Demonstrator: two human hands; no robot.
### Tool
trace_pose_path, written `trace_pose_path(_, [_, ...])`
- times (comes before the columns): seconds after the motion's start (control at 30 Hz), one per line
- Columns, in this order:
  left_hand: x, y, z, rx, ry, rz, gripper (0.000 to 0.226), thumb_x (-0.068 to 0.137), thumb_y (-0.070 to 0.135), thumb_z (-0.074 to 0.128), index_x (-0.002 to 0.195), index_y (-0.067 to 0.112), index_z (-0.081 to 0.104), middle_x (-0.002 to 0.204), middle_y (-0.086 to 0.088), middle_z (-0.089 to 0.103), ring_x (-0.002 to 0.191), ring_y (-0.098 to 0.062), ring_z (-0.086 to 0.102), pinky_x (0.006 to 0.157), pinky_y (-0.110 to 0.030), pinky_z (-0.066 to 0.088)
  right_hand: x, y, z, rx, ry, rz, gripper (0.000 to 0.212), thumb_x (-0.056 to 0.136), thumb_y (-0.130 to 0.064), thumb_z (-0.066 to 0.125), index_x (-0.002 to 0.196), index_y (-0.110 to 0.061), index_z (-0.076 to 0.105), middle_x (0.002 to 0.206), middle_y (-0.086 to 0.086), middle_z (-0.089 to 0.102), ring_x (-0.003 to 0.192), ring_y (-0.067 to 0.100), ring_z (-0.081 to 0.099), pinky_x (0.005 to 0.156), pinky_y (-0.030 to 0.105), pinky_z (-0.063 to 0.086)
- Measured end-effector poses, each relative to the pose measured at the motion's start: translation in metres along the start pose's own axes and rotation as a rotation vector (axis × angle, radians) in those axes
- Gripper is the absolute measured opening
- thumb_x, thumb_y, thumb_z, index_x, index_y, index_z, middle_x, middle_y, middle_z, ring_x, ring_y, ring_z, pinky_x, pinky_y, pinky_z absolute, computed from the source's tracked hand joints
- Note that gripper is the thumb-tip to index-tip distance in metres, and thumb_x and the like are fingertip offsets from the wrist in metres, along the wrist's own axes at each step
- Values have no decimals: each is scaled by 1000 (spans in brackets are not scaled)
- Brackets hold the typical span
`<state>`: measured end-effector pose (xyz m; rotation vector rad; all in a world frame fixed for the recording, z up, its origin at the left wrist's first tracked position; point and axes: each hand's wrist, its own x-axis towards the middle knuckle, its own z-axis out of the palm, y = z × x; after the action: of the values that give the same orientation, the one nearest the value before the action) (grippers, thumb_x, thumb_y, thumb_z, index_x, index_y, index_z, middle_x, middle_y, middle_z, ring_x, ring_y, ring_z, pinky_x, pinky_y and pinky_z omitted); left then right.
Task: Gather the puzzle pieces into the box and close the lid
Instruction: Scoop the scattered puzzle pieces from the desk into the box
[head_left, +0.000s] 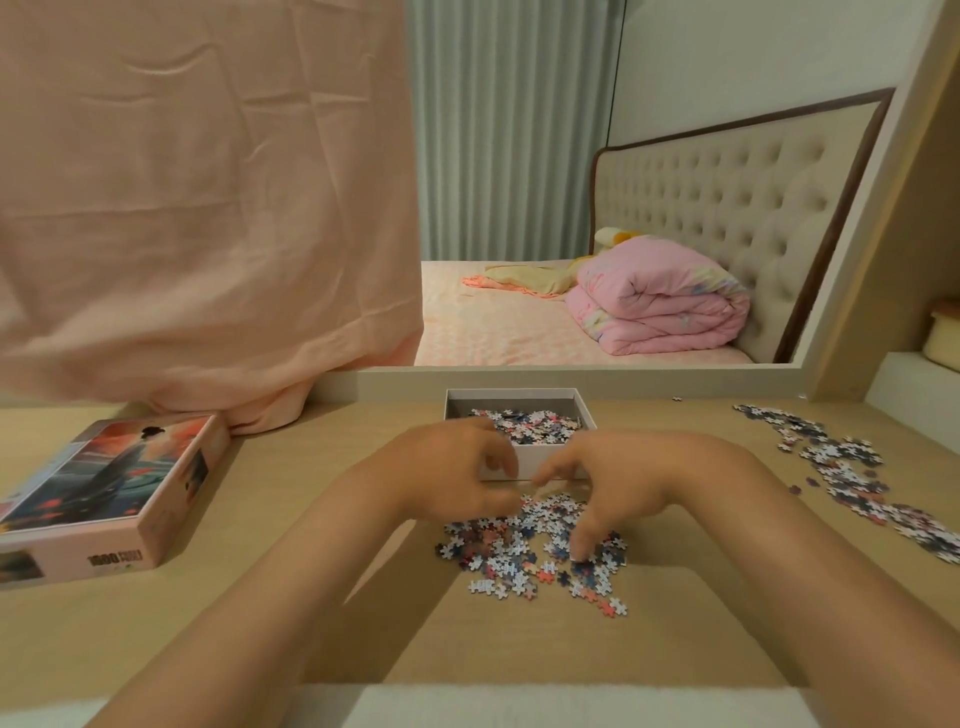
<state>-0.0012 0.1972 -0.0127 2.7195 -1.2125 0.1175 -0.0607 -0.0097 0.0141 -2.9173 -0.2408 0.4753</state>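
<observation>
An open white box (540, 457) stands on the desk in the middle, with several puzzle pieces (535, 426) inside. Its pink lid (104, 493), printed with a picture, lies flat at the left. A loose pile of pieces (519, 556) lies just in front of the box. My left hand (452, 473) hovers at the pile's far left edge with curled, blurred fingers; whether it holds pieces is unclear. My right hand (618, 483) arches over the pile with its fingers curved downward and its thumb tip touching the pieces. A second spread of pieces (852, 467) lies at the right.
A pink cloth (208, 208) hangs down onto the wooden desk (260, 597) at the back left. A mirror (597, 208) stands behind the box and reflects a bed. A shelf with a cream container (943, 338) is at the far right.
</observation>
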Motion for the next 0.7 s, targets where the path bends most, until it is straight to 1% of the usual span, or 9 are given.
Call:
trace_pose_path(0.07, [-5, 2, -3, 3, -254, -103, 70, 71, 71, 64, 133, 38, 53, 126, 14, 48, 111, -13, 54, 92, -39, 50, -3, -3, 8, -82, -75, 51, 99, 56, -54, 90, 143, -47, 42, 147, -11, 44, 133, 20, 46, 106, 44, 44])
trace_pose_path(0.13, [-8, 2, 0, 60, -362, -122, 83, 70, 73, 65, 142, 37, 46, 139, 12, 42, 126, -16, 46, 103, -43, 44, -3, -4, 15, -90, -69, 62, 101, 58, -53, 90, 146, -46, 39, 152, -10, 40, 138, 23, 42, 108, 47, 41])
trace_pose_path(0.23, [-8, 2, 6, 51, -315, -75, 66, 80, 62, 65, 140, 36, 51, 137, 10, 44, 124, -16, 47, 103, -41, 44, 1, -3, 19, 0, -19, 40, 81, 70, -46, 86, 142, -40, 48, 146, -7, 49, 131, 22, 49, 106, 44, 43])
trace_pose_path(0.33, [-4, 2, 12, -9, -236, -26, 45, 87, 47, 66, 130, 34, 61, 126, 8, 53, 110, -15, 54, 96, -37, 47, 2, -3, 22, 58, 57, 2, 56, 80, -39, 80, 132, -36, 60, 128, -7, 60, 115, 17, 58, 97, 35, 48])
trace_pose_path(0.4, [-3, -1, 15, -29, -183, -8, 39, 88, 43, 67, 125, 32, 65, 121, 9, 57, 106, -14, 57, 94, -37, 48, 3, -2, 22, 62, 100, -9, 45, 84, -38, 77, 127, -35, 63, 119, -7, 62, 109, 14, 59, 93, 31, 49])
trace_pose_path(0.47, [-3, -3, 15, -61, -169, -32, 46, 85, 48, 67, 128, 32, 61, 120, 10, 57, 106, -13, 57, 94, -37, 49, 2, -1, 21, 91, 103, -5, 52, 85, -39, 76, 133, -32, 59, 125, -5, 62, 113, 14, 59, 97, 32, 48])
trace_pose_path(0.57, [-5, -2, 11, -66, -259, -100, 83, 73, 68, 68, 144, 31, 43, 130, 10, 49, 118, -14, 51, 100, -38, 45, 1, -3, 21, 132, 61, 7, 82, 78, -50, 78, 148, -25, 43, 143, -3, 54, 125, 16, 55, 106, 35, 45])
trace_pose_path(0.6, [-5, 1, 10, -37, -280, -96, 89, 72, 69, 68, 147, 30, 39, 134, 9, 47, 121, -15, 48, 103, -37, 43, 1, -6, 23, 122, 56, 8, 88, 76, -53, 79, 149, -24, 41, 145, -2, 53, 127, 17, 54, 106, 37, 45])
trace_pose_path(0.7, [-5, 6, 14, -30, -242, -44, 69, 81, 56, 69, 141, 28, 51, 130, 6, 48, 117, -15, 50, 101, -35, 44, 6, -17, 31, 103, 102, 9, 76, 78, -52, 78, 143, -25, 50, 135, -2, 61, 114, 18, 61, 96, 36, 51])
